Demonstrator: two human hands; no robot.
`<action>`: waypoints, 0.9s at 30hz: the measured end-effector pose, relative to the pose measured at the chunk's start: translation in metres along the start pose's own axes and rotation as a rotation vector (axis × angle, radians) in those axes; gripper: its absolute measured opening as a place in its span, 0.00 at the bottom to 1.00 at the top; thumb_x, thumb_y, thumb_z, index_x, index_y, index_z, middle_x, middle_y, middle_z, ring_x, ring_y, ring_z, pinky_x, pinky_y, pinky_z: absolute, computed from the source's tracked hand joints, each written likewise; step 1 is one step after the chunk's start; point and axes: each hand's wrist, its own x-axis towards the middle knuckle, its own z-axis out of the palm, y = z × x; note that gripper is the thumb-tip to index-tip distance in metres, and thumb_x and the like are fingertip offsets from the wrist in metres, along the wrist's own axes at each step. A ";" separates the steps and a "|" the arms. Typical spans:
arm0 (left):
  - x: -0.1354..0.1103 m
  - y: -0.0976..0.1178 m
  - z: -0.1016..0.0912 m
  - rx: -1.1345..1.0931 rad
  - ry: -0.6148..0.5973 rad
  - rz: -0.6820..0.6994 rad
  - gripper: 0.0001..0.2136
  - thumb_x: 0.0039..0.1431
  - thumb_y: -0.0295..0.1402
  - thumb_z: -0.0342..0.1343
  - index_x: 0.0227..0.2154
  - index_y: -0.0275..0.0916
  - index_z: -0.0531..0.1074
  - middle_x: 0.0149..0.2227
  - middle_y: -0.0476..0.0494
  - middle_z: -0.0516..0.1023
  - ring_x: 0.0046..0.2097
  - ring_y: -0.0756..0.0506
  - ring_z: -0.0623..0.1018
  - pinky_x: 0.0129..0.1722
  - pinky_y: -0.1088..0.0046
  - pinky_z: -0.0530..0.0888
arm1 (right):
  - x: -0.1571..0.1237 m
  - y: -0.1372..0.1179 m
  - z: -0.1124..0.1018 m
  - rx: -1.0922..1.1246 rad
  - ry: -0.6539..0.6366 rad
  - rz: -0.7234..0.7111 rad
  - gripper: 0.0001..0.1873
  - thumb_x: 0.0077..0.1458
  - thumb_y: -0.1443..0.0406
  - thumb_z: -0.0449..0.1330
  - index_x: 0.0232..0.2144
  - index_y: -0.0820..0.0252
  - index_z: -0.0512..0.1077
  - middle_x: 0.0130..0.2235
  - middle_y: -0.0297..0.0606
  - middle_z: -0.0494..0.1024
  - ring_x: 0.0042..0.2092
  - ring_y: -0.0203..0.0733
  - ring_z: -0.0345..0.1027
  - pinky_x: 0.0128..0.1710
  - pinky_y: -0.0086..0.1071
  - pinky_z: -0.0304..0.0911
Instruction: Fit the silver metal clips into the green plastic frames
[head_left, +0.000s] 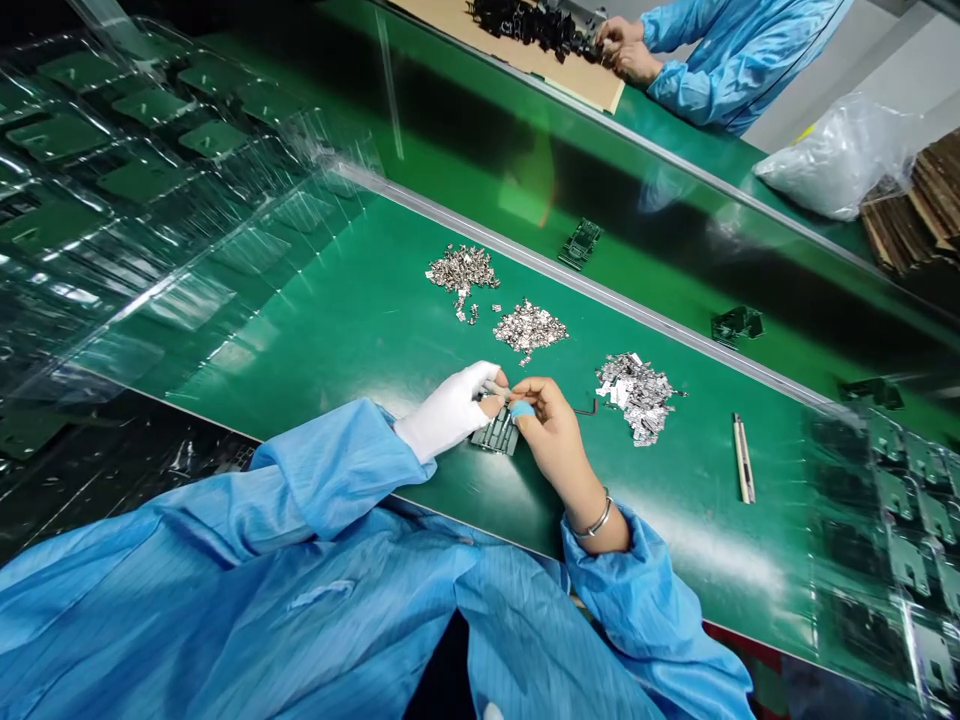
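Note:
My left hand (450,408), in a white glove with bare fingertips, is closed on a dark slotted part (496,432) just above the green tabletop. My right hand (553,428), with a blue cover on the thumb and a bracelet at the wrist, pinches at the top edge of that same part. Whatever lies between its fingertips is too small to make out. Beyond the hands are a pile of small shiny metal pieces (531,328) and another similar pile (461,270). A heap of flatter silvery pieces (637,395) lies to the right.
A thin L-shaped key (594,407) lies right of my hands, and a slim pale tool (743,458) farther right. Clear plastic trays (150,230) are stacked at left, more trays (900,500) at right. Behind a metal rail (600,293) stand dark parts (580,243); a co-worker's hands (628,50) work beyond.

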 end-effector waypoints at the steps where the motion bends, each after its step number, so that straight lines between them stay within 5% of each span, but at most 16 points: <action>1: 0.001 0.000 0.001 0.001 0.006 0.003 0.10 0.51 0.36 0.50 0.36 0.39 0.63 0.32 0.49 0.69 0.35 0.48 0.72 0.37 0.72 0.70 | -0.001 -0.001 0.001 -0.054 0.008 -0.021 0.13 0.47 0.70 0.51 0.38 0.57 0.65 0.38 0.37 0.72 0.41 0.40 0.68 0.44 0.34 0.65; 5: 0.001 0.001 0.003 0.012 0.017 0.012 0.12 0.50 0.34 0.50 0.39 0.39 0.62 0.35 0.47 0.70 0.39 0.46 0.73 0.42 0.68 0.71 | -0.004 -0.005 0.004 -0.205 0.023 -0.092 0.15 0.45 0.72 0.49 0.37 0.57 0.66 0.39 0.38 0.72 0.44 0.41 0.67 0.48 0.37 0.64; 9: 0.000 0.000 -0.004 -0.055 0.051 0.040 0.16 0.51 0.39 0.54 0.42 0.38 0.63 0.39 0.42 0.73 0.43 0.44 0.75 0.48 0.63 0.71 | 0.000 0.002 -0.010 -0.034 0.016 -0.056 0.12 0.53 0.66 0.49 0.41 0.57 0.65 0.42 0.40 0.73 0.44 0.41 0.70 0.47 0.37 0.66; 12: 0.000 -0.002 -0.017 -0.125 0.193 0.104 0.19 0.51 0.42 0.56 0.42 0.37 0.62 0.44 0.39 0.74 0.47 0.42 0.75 0.53 0.60 0.69 | -0.001 0.002 -0.031 0.043 0.043 -0.109 0.15 0.59 0.59 0.47 0.47 0.57 0.63 0.48 0.44 0.71 0.51 0.42 0.68 0.51 0.39 0.65; 17: -0.004 -0.004 -0.035 -0.009 0.262 0.091 0.18 0.54 0.44 0.54 0.42 0.37 0.63 0.42 0.39 0.76 0.45 0.42 0.77 0.52 0.57 0.70 | -0.013 -0.007 -0.033 -0.306 -0.301 -0.278 0.36 0.48 0.59 0.63 0.58 0.57 0.58 0.59 0.47 0.63 0.61 0.50 0.57 0.61 0.48 0.54; 20: -0.015 0.003 -0.033 0.233 0.202 0.182 0.19 0.56 0.44 0.52 0.46 0.37 0.64 0.43 0.38 0.76 0.45 0.41 0.77 0.51 0.58 0.71 | -0.014 -0.004 -0.015 -0.304 -0.160 -0.184 0.34 0.48 0.62 0.63 0.57 0.58 0.60 0.56 0.47 0.67 0.57 0.49 0.62 0.58 0.47 0.58; 23: -0.029 0.013 -0.020 0.578 0.074 0.348 0.26 0.53 0.45 0.55 0.52 0.37 0.64 0.48 0.34 0.74 0.50 0.36 0.74 0.51 0.55 0.70 | -0.010 0.007 0.000 -0.015 0.015 -0.033 0.26 0.54 0.59 0.57 0.54 0.58 0.61 0.51 0.46 0.72 0.50 0.45 0.70 0.51 0.42 0.66; 27: -0.024 0.026 -0.013 0.842 0.009 0.386 0.24 0.54 0.41 0.54 0.53 0.37 0.64 0.47 0.34 0.75 0.47 0.35 0.75 0.46 0.56 0.72 | -0.009 0.018 0.003 0.171 0.034 -0.018 0.24 0.58 0.55 0.52 0.54 0.58 0.62 0.54 0.47 0.71 0.54 0.45 0.68 0.52 0.40 0.66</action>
